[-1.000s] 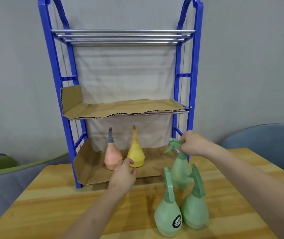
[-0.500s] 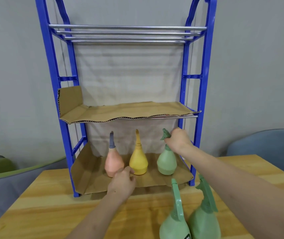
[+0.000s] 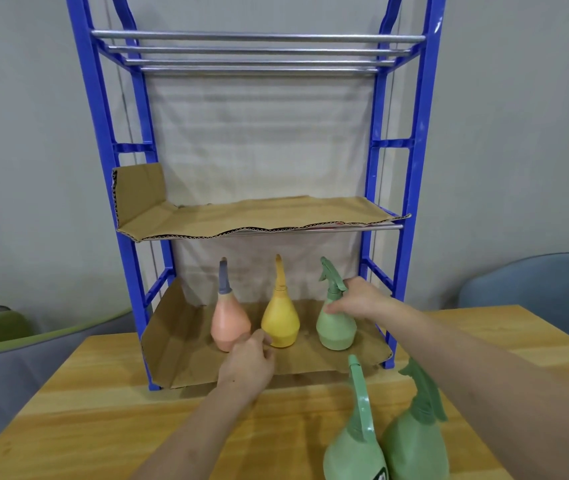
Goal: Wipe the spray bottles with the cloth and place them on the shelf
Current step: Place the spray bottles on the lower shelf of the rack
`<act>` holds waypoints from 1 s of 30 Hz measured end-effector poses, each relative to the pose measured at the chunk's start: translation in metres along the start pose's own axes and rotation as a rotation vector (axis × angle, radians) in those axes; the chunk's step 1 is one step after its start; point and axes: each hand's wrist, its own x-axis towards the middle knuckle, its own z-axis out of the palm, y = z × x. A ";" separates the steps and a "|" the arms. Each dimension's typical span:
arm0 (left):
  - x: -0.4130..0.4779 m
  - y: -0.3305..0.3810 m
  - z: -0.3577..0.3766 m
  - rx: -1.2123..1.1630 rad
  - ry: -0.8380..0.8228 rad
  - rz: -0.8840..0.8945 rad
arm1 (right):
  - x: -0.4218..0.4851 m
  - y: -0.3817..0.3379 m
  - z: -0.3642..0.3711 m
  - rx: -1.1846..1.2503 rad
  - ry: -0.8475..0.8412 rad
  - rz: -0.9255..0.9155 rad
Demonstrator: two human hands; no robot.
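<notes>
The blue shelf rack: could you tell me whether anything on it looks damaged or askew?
Yes. The brown cardboard liner on the blue shelf rack's middle tier has a ragged, wavy front edge and its left end is bent upward. The three bottles below stand upright.

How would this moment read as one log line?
step: shelving | right hand: on green bottle, bottom shelf | left hand: near yellow bottle | two green bottles on table

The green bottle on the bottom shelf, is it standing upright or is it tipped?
Upright. The green bottle stands on its base on the cardboard, nozzle up, beside the yellow bottle. The right hand touches its neck.
</notes>
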 end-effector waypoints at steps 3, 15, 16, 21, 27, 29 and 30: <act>0.000 0.002 0.000 0.008 0.001 -0.006 | -0.001 0.005 0.002 0.054 -0.131 0.078; -0.003 0.006 0.002 0.060 -0.001 -0.033 | 0.008 -0.006 0.005 0.081 -0.030 0.091; -0.004 0.007 0.002 0.059 0.000 -0.031 | 0.008 -0.007 0.005 0.080 -0.028 0.094; -0.002 0.007 0.000 0.062 -0.014 -0.033 | 0.008 -0.009 0.005 0.060 -0.013 0.101; -0.001 0.007 -0.001 0.081 -0.031 -0.033 | 0.004 -0.009 0.006 -0.041 0.022 0.053; -0.001 0.008 -0.001 0.088 -0.032 -0.028 | 0.004 -0.010 0.006 -0.070 0.030 0.040; -0.001 0.008 -0.001 0.095 -0.031 -0.024 | 0.004 -0.010 0.007 -0.070 0.033 0.038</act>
